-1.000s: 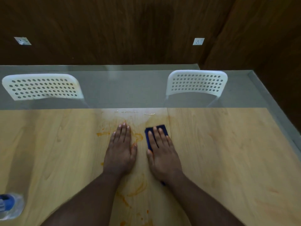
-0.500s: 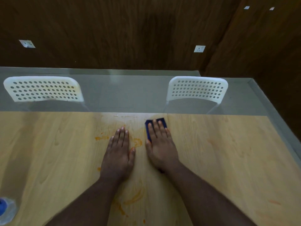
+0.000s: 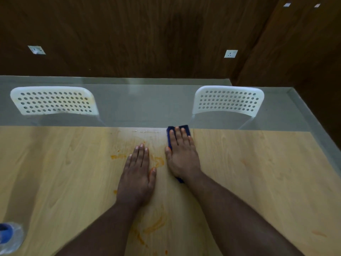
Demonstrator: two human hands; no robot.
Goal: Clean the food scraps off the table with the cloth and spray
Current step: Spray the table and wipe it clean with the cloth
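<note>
Head view: right hand flat, fingers straight, pressing blue cloth at bench far edge. Left hand flat, holding nothing. Cloth prob. soft, light; pin w/ palm.

A dark blue cloth lies flat at the tabletop's far edge, mostly covered by the right hand. Orange smears streak the pale wood. The spray bottle, clear with a blue cap, sits at the near left.
</note>
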